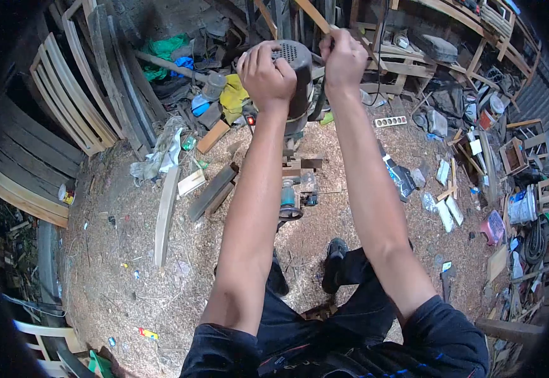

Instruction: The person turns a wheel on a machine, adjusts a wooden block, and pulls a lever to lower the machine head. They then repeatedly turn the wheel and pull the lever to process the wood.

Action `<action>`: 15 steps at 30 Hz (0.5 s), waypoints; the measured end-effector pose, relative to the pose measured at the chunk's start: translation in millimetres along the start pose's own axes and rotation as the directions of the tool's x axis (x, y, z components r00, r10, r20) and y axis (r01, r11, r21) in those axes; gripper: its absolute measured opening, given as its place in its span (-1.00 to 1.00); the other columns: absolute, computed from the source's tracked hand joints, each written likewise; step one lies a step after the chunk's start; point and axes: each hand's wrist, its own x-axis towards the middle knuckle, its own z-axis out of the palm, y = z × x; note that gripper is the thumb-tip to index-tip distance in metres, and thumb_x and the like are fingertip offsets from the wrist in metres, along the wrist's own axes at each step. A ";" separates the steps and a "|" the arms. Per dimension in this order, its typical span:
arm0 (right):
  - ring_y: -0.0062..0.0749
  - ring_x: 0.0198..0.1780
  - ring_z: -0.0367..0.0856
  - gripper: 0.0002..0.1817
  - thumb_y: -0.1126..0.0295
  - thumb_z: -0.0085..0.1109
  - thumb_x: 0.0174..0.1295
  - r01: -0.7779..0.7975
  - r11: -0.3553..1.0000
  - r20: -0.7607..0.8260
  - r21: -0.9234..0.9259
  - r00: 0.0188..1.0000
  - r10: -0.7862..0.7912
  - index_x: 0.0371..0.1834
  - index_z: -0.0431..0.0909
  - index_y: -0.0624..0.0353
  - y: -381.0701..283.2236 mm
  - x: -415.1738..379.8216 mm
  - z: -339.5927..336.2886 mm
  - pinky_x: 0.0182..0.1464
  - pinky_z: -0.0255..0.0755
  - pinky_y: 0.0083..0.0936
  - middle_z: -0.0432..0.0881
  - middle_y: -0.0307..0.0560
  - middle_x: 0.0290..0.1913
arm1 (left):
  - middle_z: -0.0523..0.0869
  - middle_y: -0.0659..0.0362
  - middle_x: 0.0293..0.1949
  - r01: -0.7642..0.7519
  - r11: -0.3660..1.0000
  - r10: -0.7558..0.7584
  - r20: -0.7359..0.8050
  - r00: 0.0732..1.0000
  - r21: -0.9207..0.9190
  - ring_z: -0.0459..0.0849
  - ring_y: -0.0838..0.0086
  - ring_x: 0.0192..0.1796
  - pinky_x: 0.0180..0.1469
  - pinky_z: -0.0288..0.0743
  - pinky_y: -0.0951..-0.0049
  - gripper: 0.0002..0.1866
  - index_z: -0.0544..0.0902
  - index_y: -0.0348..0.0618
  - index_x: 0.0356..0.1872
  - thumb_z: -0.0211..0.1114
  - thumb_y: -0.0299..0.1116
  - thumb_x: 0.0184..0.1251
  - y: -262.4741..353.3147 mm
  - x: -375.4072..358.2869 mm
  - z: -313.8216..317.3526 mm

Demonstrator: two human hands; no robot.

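Observation:
A dark upright motor (pixel 300 94) with a perforated round cap stands between my forearms. My left hand (pixel 267 75) is closed, its curled fingers and thumb against the motor's left side near the cap. A thin wooden strip (pixel 265 17) reaches down right behind those fingers; what the hand grips is hidden. To the right of the cap, my right hand (pixel 345 60) is closed around the near end of a wooden slat (pixel 313 15), which slants away up and to the left. Below the motor, a teal power tool (pixel 288 196) lies on the floor among wood blocks.
Curved wooden slats (pixel 73 94) lean at the left. A long board (pixel 167 217) and dark timber (pixel 213 192) lie on the shaving-covered floor. A white power strip (pixel 390 121) is at the right, near a pink basket (pixel 492 228) and a white bucket (pixel 522 205).

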 end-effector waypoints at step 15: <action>-0.35 -0.30 0.36 -0.55 0.05 -0.23 0.35 0.037 0.991 0.239 0.131 0.969 -0.068 -0.54 0.36 0.18 -1.0 -167.5 -99.3 -0.13 0.26 -0.32 0.42 -0.12 -0.45 | 0.77 0.13 -0.20 -0.022 0.999 0.023 0.020 1.000 -0.042 0.69 0.15 -0.09 0.17 0.41 0.18 -0.75 0.68 -0.10 -0.33 0.02 -0.43 0.07 -5.8 -23.0 -3.6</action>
